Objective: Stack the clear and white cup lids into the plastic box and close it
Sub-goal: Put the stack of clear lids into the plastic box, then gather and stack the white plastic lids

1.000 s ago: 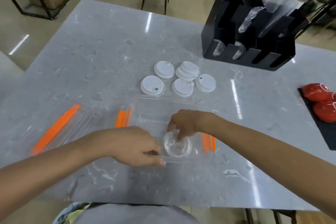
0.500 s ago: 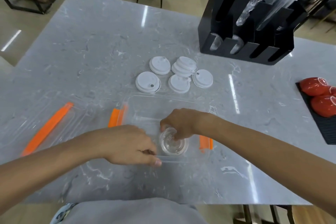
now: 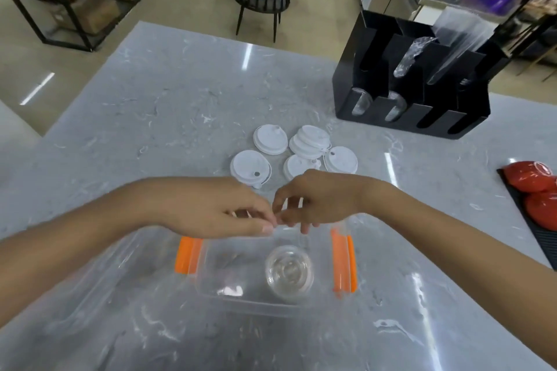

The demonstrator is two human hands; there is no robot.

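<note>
clear lids (image 3: 288,272) stacked in the open box (image 3: 241,300) near the desk (image 3: 168,105) front edge. white lids (image 3: 297,150) scattered mid-desk. left hand (image 3: 211,208) and right hand (image 3: 316,200) fingertips meeting above the box, loosely curled, pinching nothing discernible.

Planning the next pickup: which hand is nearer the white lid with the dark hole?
Left. The left hand lies just below-left of that white lid; the right hand sits further to its right.

Grey marble table (image 3: 156,105): plastic box (image 3: 241,298), white lids (image 3: 297,149), black organizer (image 3: 422,93), red bowls' tray (image 3: 539,238).
</note>
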